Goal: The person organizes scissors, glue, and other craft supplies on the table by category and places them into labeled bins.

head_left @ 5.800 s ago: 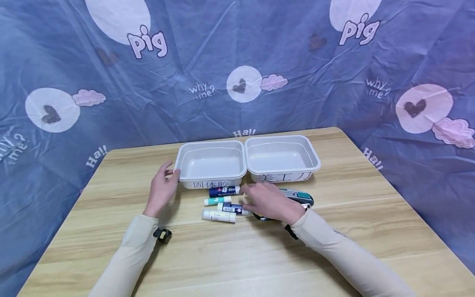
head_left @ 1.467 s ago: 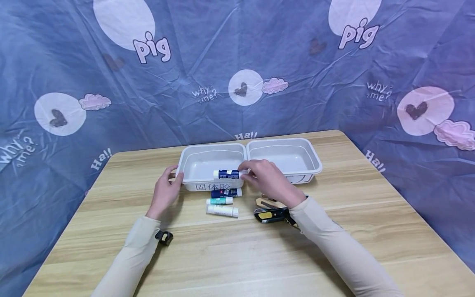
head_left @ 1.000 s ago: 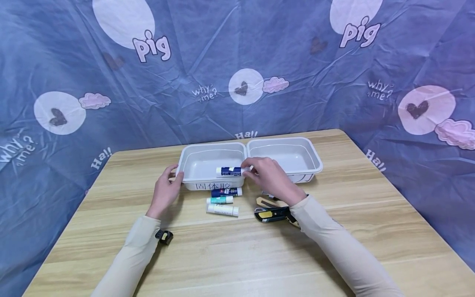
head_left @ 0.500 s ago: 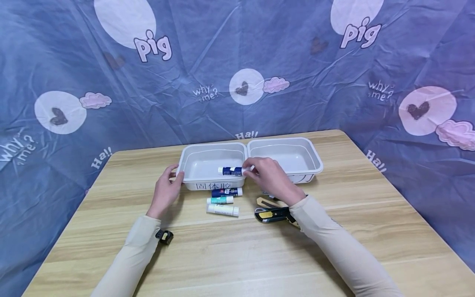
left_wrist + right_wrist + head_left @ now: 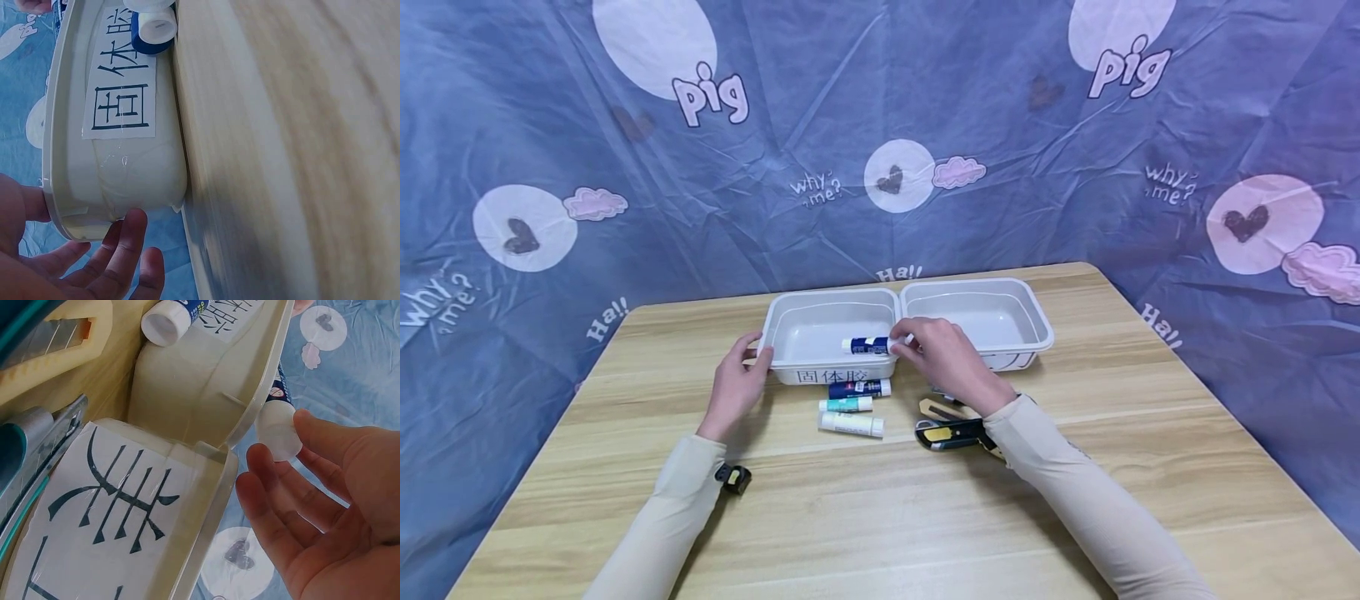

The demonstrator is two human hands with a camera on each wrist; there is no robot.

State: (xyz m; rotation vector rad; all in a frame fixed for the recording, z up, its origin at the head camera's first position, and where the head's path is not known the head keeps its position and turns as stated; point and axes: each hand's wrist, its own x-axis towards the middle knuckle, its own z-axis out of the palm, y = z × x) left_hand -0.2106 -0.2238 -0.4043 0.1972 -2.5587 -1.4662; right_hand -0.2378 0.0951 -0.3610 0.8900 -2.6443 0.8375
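Observation:
In the head view my right hand (image 5: 947, 354) pinches a dark blue glue stick (image 5: 867, 345) by its white end. It lies level over the front rim of the left white bin (image 5: 772, 335). The right wrist view shows thumb and fingertips on that white end, the stick partly behind the bin's rim. My left hand (image 5: 737, 385) holds the bin's left end, a digit over the rim and fingers at the outer wall in the left wrist view. Before the bin lie another dark blue glue stick (image 5: 859, 389), a teal-and-white one (image 5: 846, 404) and a white one (image 5: 852, 424).
A second white bin (image 5: 1042, 335) stands against the left one; both carry printed labels. Right of the glue sticks lie several utility knives, including a black-and-yellow utility knife (image 5: 947, 434), partly hidden under my right forearm. A printed blue cloth (image 5: 880, 100) hangs behind the table (image 5: 850, 533).
Since the oldest frame, my right hand has picked up the dark blue glue stick from the table and lifted it to the left bin. Over the last half second, both hands are nearly still.

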